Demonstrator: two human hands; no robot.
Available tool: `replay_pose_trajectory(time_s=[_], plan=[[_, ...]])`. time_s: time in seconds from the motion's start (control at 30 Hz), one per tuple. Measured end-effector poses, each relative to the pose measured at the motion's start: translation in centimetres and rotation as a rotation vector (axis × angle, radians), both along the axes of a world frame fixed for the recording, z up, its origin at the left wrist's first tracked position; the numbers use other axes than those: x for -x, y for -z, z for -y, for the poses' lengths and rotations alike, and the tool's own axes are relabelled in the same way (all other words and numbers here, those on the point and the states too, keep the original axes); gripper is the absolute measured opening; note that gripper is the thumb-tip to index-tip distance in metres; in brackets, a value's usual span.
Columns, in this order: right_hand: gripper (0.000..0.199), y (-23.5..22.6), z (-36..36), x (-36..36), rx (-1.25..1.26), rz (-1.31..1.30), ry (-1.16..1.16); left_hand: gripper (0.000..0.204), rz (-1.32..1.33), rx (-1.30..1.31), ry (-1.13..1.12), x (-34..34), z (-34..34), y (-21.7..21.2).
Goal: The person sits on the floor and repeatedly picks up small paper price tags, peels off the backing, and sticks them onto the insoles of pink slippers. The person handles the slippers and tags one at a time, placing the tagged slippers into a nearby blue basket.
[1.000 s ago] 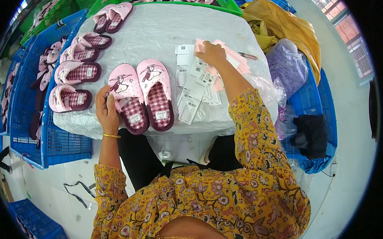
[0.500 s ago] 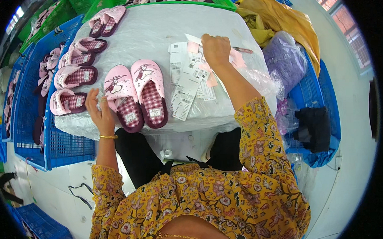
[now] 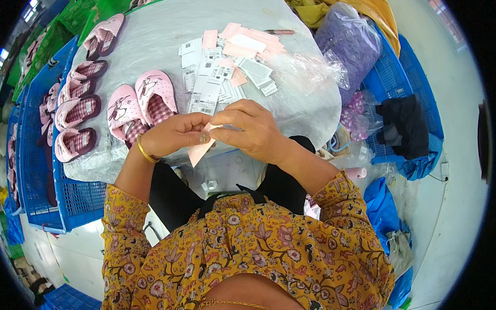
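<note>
In front of me, at the near edge of the plastic-covered table (image 3: 307,117), a pink paper label (image 3: 200,152) hangs between my hands. My left hand (image 3: 173,137) pinches it with thumb and fingers. From the other side, my right hand (image 3: 252,130) grips its upper part, and its fingertips meet those of the left. Just beyond my left hand lies a pair of pink slippers, the left slipper (image 3: 121,108) and the right slipper (image 3: 156,92), with embroidered tops and checked insoles; my left hand partly hides them. White printed labels (image 3: 206,93) and loose pink labels (image 3: 268,40) are spread beyond my right hand.
More pink slippers (image 3: 77,143) line the table's left edge, beside blue crates (image 3: 77,202) of slippers. A small reddish-handled tool (image 3: 281,32) lies past the labels. At right are crumpled clear plastic (image 3: 310,71), a bagged purple bundle (image 3: 347,42) and a black cloth (image 3: 404,125).
My right hand has come back from the label pile toward me with a pink label. My left hand has moved right from beside the slippers and now grips it too. The view has shifted.
</note>
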State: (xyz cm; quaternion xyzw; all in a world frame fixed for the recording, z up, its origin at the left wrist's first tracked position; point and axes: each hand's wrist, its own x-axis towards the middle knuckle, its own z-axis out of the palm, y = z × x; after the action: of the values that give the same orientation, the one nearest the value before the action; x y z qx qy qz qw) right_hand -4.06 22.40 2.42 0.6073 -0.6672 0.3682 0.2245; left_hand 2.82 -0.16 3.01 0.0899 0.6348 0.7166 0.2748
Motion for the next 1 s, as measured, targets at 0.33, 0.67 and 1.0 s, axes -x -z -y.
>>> replay_pose_trajectory(time_s=[0.33,0.67,1.0], plan=[[0.035,3.7,-4.3,10.4,-0.123,0.298,0.702,0.024,0.044,-0.033,-0.492,4.8,-3.3,2.9],[0.043,4.6,-4.1,13.7,-0.375,0.358,0.742,0.023,0.054,0.017,-0.565,4.7,-4.5,4.4],[0.044,5.1,-4.2,13.8,-0.235,0.401,0.697,0.02,0.055,0.024,-0.582,4.3,-6.1,4.1]])
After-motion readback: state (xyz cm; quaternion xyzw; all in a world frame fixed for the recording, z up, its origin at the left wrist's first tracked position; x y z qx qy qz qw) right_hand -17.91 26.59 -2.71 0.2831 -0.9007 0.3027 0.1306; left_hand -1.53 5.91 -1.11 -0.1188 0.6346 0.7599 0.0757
